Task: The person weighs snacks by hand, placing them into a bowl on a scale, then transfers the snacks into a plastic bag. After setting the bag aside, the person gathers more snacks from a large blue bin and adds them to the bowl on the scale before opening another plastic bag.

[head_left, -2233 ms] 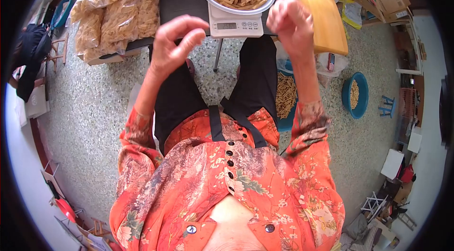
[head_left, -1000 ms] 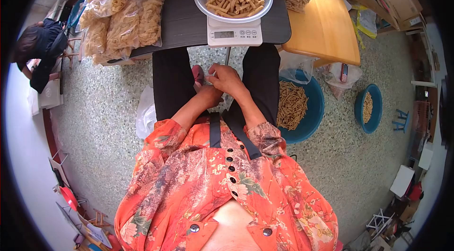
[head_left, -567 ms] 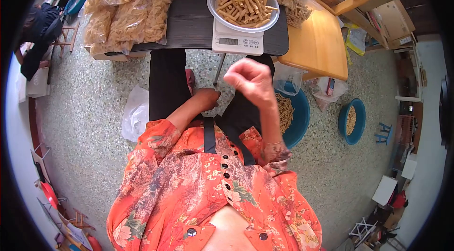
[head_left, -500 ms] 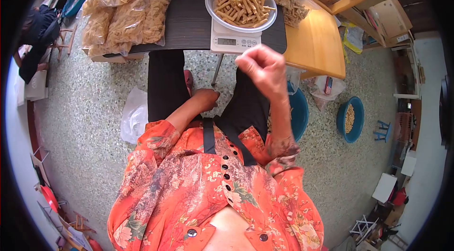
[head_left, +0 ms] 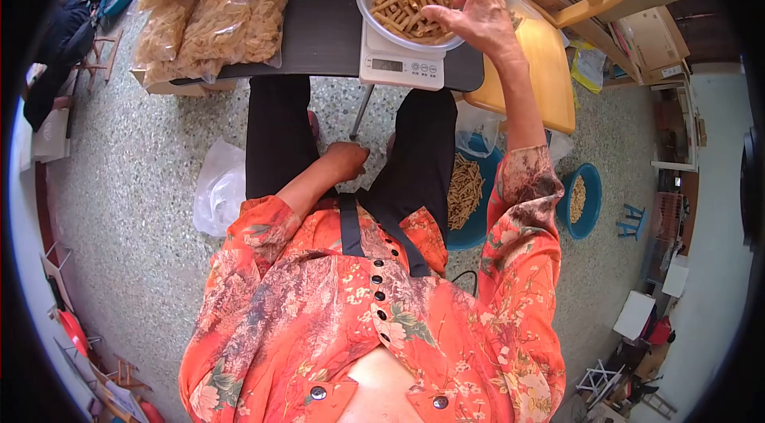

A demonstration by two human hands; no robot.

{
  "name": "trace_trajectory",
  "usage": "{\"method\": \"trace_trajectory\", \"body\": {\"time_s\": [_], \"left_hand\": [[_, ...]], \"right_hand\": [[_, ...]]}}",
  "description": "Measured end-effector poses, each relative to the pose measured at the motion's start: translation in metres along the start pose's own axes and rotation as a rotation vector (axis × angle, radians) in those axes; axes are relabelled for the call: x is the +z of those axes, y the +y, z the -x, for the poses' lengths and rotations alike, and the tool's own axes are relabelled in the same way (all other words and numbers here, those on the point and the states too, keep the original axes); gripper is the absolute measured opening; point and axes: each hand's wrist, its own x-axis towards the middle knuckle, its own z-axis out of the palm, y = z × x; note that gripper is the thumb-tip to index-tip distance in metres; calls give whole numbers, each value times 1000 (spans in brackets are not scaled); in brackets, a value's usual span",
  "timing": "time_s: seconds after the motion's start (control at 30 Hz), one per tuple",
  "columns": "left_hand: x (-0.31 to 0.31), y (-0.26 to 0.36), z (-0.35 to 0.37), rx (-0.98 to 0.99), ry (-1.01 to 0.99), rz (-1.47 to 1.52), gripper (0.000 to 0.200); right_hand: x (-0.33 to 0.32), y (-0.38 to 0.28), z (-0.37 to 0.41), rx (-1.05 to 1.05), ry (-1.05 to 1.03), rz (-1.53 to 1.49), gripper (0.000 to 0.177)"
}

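A translucent white plastic bowl holds a heap of short brown stick-shaped pieces. It sits on a white digital kitchen scale at the front edge of a dark table. My right hand is over the bowl's right side, thumb and fingers apart and curved above the sticks. Nothing shows between those fingers. Lower down, my left hand rests between my thighs, its fingers curled in, with no object visible in it.
Clear bags of pale flaky food are piled along the table's left and back. A wooden chair stands at the right. On the floor are a blue tub of similar sticks, a smaller blue basin and a white plastic bag.
My right hand has moved up and to the right from in front of the scale to the bowl, and its fingers have spread. My left hand has stayed in my lap.
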Motion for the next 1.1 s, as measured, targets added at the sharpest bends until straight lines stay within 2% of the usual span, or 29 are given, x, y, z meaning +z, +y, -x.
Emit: {"method": "trace_trajectory", "body": {"time_s": [0.07, 0.17, 0.23, 0.3, 0.33, 0.43, 0.47, 0.6, 0.67, 0.77, 0.87, 1.1], "left_hand": [[-1, 1, 1, 3, -2, 5, 32], [-2, 3, 2, 12, 13, 20, 32], [-3, 5, 3, 15, 19, 15, 32], [-1, 5, 2, 17, 18, 24, 32], [-1, 5, 1, 22, 20, 26, 32], [0, 7, 1, 31, 21, 23, 32], [0, 7, 1, 32, 18, 24, 32], [-1, 7, 1, 55, -5, 28, 36], [-3, 9, 1, 41, -9, 28, 36], [-3, 9, 2, 41, -6, 31, 35], [-3, 8, 0, 53, -8, 32, 35], [-4, 9, 2, 32, 0, 34, 34]], "right_hand": [[-2, 0, -7, 14, -82, 22, 65], [1, 0, -11, -29, -110, 83, 65], [-1, -3, -12, 40, -164, 93, 60], [-8, -14, -16, -44, -216, 75, 52], [-23, -26, -17, -66, -217, 77, 36], [-23, -21, -20, -13, -244, 31, 45], [-24, -23, -20, -12, -244, 28, 41], [-16, -24, -18, -68, -202, 120, 36], [-11, -25, -15, -121, -108, 237, 32], [-11, -25, -17, -59, -169, 278, 29], [-7, -18, -16, -145, -106, 259, 27], [-1, -12, -16, -188, -22, 212, 24]]}}
